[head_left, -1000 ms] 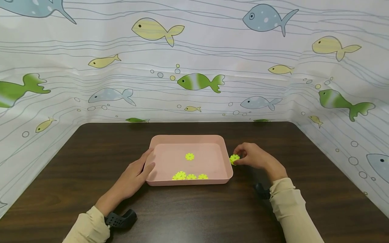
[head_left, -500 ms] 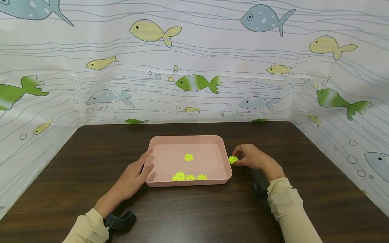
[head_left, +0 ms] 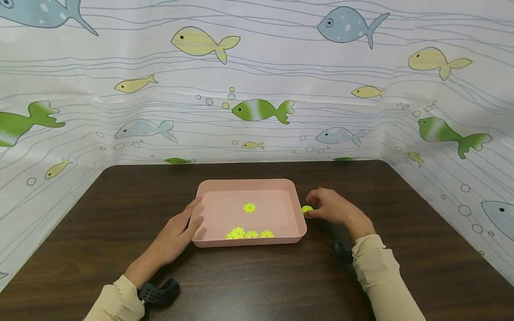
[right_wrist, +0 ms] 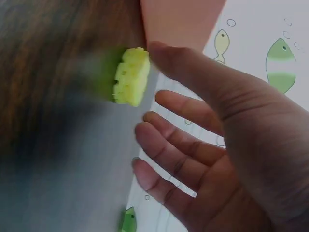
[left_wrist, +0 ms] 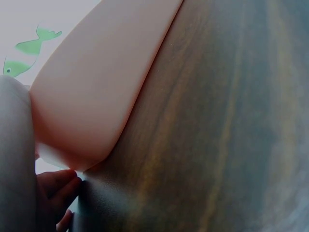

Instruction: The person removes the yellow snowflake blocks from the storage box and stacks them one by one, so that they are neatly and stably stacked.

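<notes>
A shallow pink tray (head_left: 261, 241) lies on the dark wooden table in the head view. My left hand (head_left: 172, 234) grips the tray's left side, the thumb over the rim and the fingers along the outer wall; in the left wrist view, fingers (left_wrist: 60, 188) show beside the tray corner (left_wrist: 96, 121). Outside the right wall a small stack of yellow-green flower-shaped plastic discs (right_wrist: 133, 77) rests on the table. My right hand (head_left: 335, 207) is at that stack. Its fingers are spread apart around the discs, the thumb close beside them; touching, I cannot tell.
Inside the tray, one disc (head_left: 249, 208) lies near the middle and several more discs (head_left: 251, 234) lie along the front wall. A fish-printed white sheet (head_left: 257, 67) rises behind and beside the table (head_left: 257, 281).
The right thumb and fingers have let go of the disc stack and spread apart. The stack stays by the tray's right wall. My left hand keeps its place on the tray.
</notes>
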